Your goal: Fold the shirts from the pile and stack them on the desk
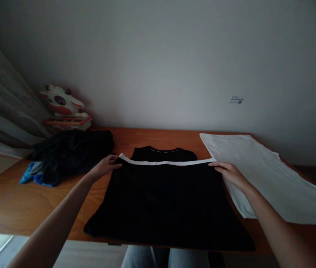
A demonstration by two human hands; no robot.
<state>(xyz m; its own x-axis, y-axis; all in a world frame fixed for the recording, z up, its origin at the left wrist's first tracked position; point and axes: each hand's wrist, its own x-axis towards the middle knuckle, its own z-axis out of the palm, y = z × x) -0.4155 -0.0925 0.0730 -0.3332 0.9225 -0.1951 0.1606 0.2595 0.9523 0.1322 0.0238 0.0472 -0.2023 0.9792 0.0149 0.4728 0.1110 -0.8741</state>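
A black shirt point(169, 201) lies on the wooden table in front of me, folded over so that a white band runs along its far folded edge. Beyond that band the shirt's neckline shows. My left hand point(107, 165) pinches the far left corner beside the white band. At the far right corner, my right hand point(228, 172) has the cloth between thumb and fingers. The near end of the shirt reaches the table's front edge.
To the right a white garment point(269, 178) is spread flat on the table point(4, 204). A heap of dark clothes point(74, 154) with blue cloth point(27, 174) sits at the left. Behind it stands a cow-shaped toy keyboard point(65, 106), near a curtain point(4, 89) and wall.
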